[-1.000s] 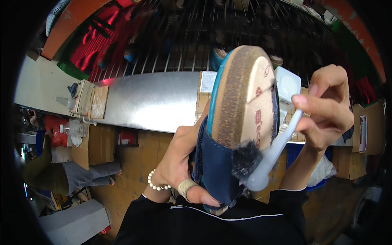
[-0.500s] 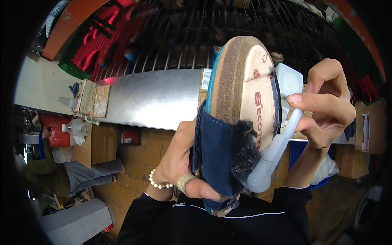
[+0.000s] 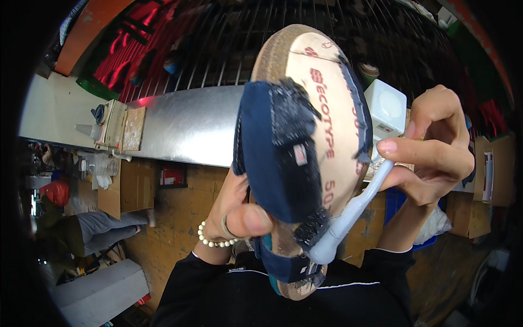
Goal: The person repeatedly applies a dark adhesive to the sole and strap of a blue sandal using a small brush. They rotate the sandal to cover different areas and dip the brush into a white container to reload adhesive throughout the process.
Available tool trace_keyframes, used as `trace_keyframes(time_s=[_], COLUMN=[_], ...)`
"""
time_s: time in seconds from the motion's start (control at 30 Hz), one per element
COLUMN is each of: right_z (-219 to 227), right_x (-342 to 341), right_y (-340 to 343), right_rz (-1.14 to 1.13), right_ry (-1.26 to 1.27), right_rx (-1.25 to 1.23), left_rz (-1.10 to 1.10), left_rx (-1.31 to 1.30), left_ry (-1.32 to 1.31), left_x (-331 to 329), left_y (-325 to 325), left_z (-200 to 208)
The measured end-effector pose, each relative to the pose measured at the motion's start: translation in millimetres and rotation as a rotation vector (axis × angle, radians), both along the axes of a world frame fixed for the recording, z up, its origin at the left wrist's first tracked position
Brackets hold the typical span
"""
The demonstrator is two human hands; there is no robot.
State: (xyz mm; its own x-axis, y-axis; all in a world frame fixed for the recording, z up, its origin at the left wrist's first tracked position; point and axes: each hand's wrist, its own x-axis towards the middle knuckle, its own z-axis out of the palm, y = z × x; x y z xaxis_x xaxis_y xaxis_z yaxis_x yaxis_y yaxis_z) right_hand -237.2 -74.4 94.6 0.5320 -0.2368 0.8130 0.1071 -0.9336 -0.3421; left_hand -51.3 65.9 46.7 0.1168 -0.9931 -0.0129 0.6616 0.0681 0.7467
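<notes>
Here, a shoe (image 3: pixel 321 163) and a brush (image 3: pixel 354 215) touch

The floor (image 3: pixel 180 218) is brown and a bit dirty. At the top, a dark rack (image 3: pixel 218 60) has lots of thin bars, with red light on its left side. A shiny metal table (image 3: pixel 185 128) lies behind the shoe. Far off to the left, a person (image 3: pixel 103 231) in grey trousers is partly in view. A brown box (image 3: pixel 136 188) is just beside that person. Down at the bottom is a black shirt (image 3: pixel 229 294) with a white line on it.

The shoe is up in the air in the middle, over the shirt and in front of the table. Its toe points up, and its pale flat side, with red print, faces us. A wide blue strap (image 3: pixel 267 147) folds over onto that side.

The right hand (image 3: pixel 430 141) pinches the thin end of the brush between thumb and finger. The left hand (image 3: pixel 231 210) grips the shoe from the left, thumb in front; its other fingers are hidden behind.

The brush is white and tilted. Its black hairs (image 3: pixel 312 226) touch the shoe low down, near the strap's bottom end. A white block (image 3: pixel 388 106) shows between the shoe and the right hand. White beads (image 3: pixel 212 240) go around the left wrist.
</notes>
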Motion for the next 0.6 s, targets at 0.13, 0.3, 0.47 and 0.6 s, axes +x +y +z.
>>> trace_keyframes(time_s=[0.13,0.3,0.47,0.6], right_z=[-5.4,-15.3,-2.8,5.6], right_x=[8.0,7.3,12.4,15.7], right_y=[12.1,15.2,31.9,29.0], right_rz=[-0.213,-0.207,-0.342,-0.371], right_ry=[-0.023,-0.022,0.029,0.046], right_rx=[0.155,0.114,0.164,0.072], left_rz=[-0.153,-0.127,-0.105,-0.080], left_rx=[-0.182,-0.164,-0.140,-0.110], left_ry=[-0.161,-0.120,-0.106,-0.092], left_x=[30.1,33.7,33.2,29.5], left_y=[-13.4,-19.4,-22.5,-22.7], left_z=[-11.7,-11.0,-6.7,-1.9])
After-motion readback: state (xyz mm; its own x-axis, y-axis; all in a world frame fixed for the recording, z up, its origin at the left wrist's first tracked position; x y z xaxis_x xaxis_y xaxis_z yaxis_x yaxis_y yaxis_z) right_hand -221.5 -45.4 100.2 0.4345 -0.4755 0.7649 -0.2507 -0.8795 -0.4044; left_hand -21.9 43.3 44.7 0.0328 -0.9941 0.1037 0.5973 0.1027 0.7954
